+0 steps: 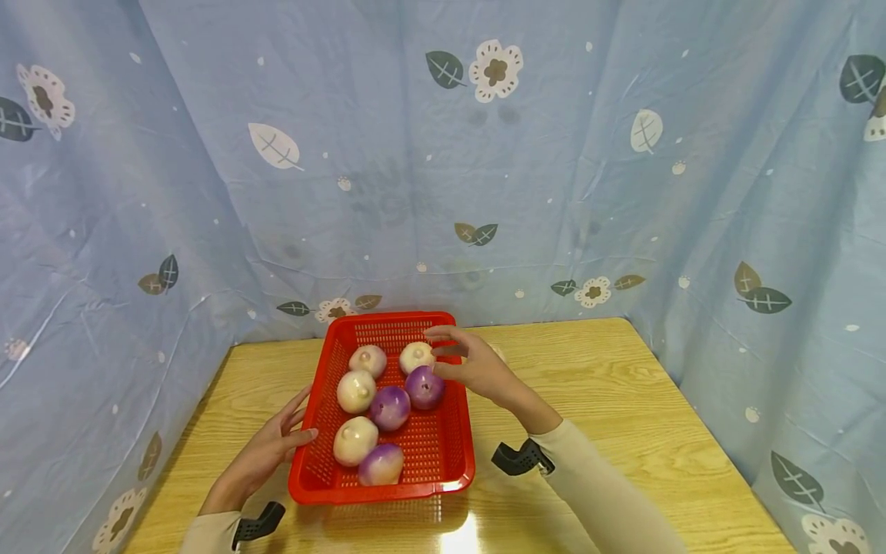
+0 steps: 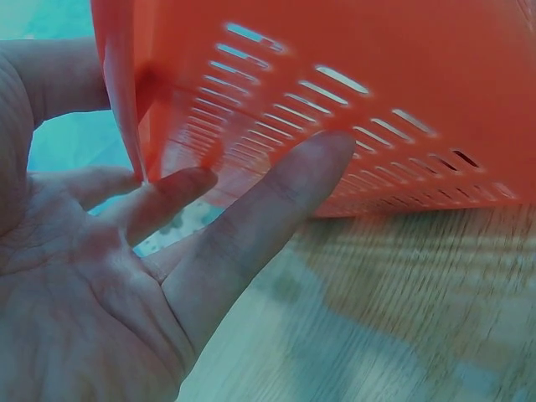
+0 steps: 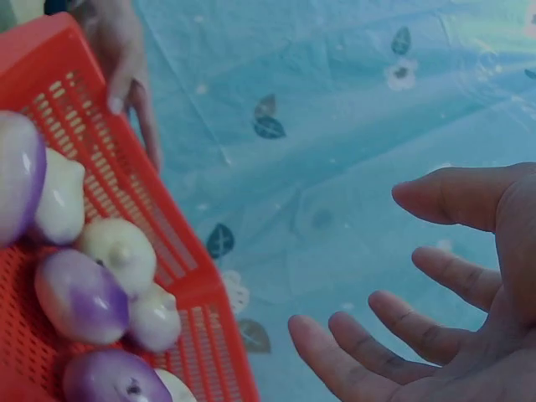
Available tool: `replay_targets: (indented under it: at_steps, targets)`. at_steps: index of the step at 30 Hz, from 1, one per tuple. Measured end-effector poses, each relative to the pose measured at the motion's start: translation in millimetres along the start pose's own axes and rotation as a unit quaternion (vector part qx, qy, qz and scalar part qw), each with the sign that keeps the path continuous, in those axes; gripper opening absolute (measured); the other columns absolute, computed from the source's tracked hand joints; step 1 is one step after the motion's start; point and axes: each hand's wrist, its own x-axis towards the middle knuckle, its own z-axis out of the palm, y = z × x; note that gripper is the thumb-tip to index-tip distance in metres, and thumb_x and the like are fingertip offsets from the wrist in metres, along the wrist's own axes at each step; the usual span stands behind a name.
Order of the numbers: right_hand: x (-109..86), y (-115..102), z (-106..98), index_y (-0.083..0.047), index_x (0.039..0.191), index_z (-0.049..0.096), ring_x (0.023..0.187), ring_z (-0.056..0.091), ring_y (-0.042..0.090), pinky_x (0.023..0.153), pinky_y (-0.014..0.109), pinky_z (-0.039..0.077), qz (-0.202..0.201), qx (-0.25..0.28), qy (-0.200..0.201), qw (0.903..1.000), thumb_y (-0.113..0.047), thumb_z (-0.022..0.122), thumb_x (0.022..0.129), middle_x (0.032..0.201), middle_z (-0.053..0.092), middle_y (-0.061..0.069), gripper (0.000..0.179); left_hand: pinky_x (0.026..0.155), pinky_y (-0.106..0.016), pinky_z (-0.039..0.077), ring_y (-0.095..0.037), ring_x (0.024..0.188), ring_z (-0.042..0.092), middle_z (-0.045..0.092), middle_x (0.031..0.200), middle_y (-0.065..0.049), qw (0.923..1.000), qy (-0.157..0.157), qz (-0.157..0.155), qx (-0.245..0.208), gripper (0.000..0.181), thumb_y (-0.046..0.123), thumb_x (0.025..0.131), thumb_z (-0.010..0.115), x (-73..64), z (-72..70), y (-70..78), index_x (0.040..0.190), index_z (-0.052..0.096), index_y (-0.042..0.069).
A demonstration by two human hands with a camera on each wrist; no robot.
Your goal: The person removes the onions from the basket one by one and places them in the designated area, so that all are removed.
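A red plastic basket [image 1: 422,487] with slotted walls stands on the table and contains several glossy, onion-like round vegetables. Some show their purple side, like the purple onion [image 1: 391,408]; others show a pale top with a nub, like the white onion [image 1: 356,441]. My left hand [image 1: 266,448] grips the basket's left rim, thumb over the edge and fingers against the outer wall [image 2: 394,92]. Above the right rim hovers my right hand [image 1: 477,368], its fingers spread and loosely bent, holding nothing. In the head view its fingertips overlap a second white onion [image 1: 416,358] and lie beside another purple onion [image 1: 424,387].
Under the basket is a light wooden table [image 1: 588,400]. A pale rounded thing [image 1: 497,352] shows partly behind the right hand. Blue patterned curtains [image 1: 388,177] hang at the back and on both sides, close to the table's edges.
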Motion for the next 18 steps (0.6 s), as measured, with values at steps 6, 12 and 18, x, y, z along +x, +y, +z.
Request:
replay_targets:
  at_steps: [6,12,18]
  targets:
    - [6.9,1.0,16.0,-0.009,0.135,0.055,0.122,0.058,0.039,0.092,0.036,0.056,0.017,-0.011,-0.03,0.9993,-0.007,0.069,0.089,0.136,0.056,0.015,0.049,0.087,-0.051,0.056,-0.04,0.123,0.058,0.019,0.159,-0.029,1.0,-0.001,0.002,0.002,0.083,0.014,0.097,0.057,-0.3,-0.6,-0.8,0.16,0.003,0.025]
    - [12.1,4.2,28.4,-0.013,0.135,0.055,0.122,0.06,0.035,0.096,0.037,0.055,0.043,-0.031,-0.065,0.9965,-0.013,0.071,0.086,0.136,0.058,0.014,0.051,0.088,-0.051,0.056,-0.04,0.123,0.058,0.019,0.159,-0.029,1.0,-0.003,0.004,-0.005,0.083,0.013,0.098,0.056,0.4,-0.7,-1.3,0.16,0.003,0.026]
    - [18.8,11.4,41.1,-0.02,0.133,0.057,0.106,0.064,0.024,0.077,0.034,0.058,0.085,-0.083,-0.079,0.9898,-0.016,0.074,0.085,0.138,0.056,0.01,0.052,0.088,-0.051,0.056,-0.038,0.122,0.059,0.019,0.159,-0.029,1.0,0.0,0.001,-0.003,0.083,0.014,0.098,0.056,0.2,-0.2,0.0,0.16,0.002,0.026]
